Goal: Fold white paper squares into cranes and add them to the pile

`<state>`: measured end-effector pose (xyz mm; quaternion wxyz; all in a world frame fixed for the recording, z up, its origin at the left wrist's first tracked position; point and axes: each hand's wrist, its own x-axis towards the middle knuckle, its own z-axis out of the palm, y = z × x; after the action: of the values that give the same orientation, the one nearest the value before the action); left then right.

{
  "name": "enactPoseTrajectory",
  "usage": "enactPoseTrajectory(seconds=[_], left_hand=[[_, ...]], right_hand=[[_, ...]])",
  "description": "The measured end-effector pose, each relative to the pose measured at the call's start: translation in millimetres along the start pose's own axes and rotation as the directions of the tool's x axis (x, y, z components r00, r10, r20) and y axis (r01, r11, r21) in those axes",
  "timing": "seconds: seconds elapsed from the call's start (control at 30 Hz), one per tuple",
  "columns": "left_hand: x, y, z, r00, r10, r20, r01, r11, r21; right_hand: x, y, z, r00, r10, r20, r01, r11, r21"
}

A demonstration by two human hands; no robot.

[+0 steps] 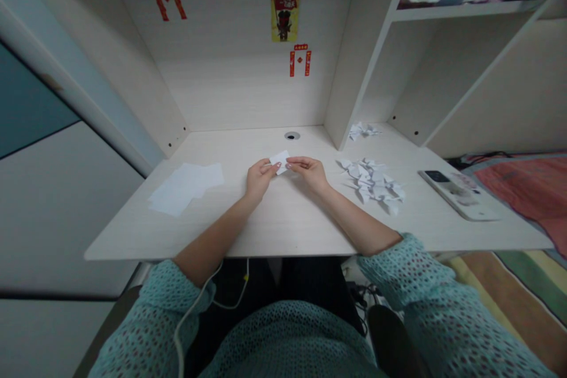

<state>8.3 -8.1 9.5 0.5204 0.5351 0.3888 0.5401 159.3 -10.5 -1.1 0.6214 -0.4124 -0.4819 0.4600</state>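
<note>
White paper (280, 160) sat pinched between your left hand (257, 177) and right hand (310, 170), fingertips clamped on its edges, just above desk (283, 224) centre. Flat sheets (186, 188) lay to your left. Folded paper pile (372, 183) and phone (458, 194) lay to your right.

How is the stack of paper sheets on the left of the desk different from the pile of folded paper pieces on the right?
The paper sheets lie flat and unfolded, overlapping in a loose stack; the folded paper pieces are creased into small pointed shapes that stand up from the desk. The sheets are few and large; the folded pieces are many and small. The sheets lie to the left of the left hand, the folded pieces beside the right hand. Both are white paper.
</note>
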Motion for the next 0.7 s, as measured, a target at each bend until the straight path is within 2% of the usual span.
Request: enactPoseTrajectory(seconds=[0.07,0.23,0.47,0.7], left_hand=[[0.8,-1.3,-1.6,1.000,-0.022,0.022,0.020,0.998,0.065],[0.6,0.8,-4.2,0.999,-0.038,-0.028,0.042,0.988,0.149],[-1.5,-0.2,-3.1,1.000,0.016,-0.017,-0.013,0.985,0.171],[-3.8,2.4,-1.5,0.999,0.023,-0.023,-0.018,0.983,0.181]], right_hand=[[0.7,-0.3,-1.0,1.000,-0.026,0.004,0.026,0.999,-0.028],[-1.0,-3.5,0.5,0.997,-0.082,0.010,0.083,0.996,-0.038],[-4.4,2.9,3.5,0.999,0.007,0.047,0.004,0.972,-0.234],[-6.3,-0.8,4.8,0.997,0.059,0.047,-0.050,0.982,-0.184]])
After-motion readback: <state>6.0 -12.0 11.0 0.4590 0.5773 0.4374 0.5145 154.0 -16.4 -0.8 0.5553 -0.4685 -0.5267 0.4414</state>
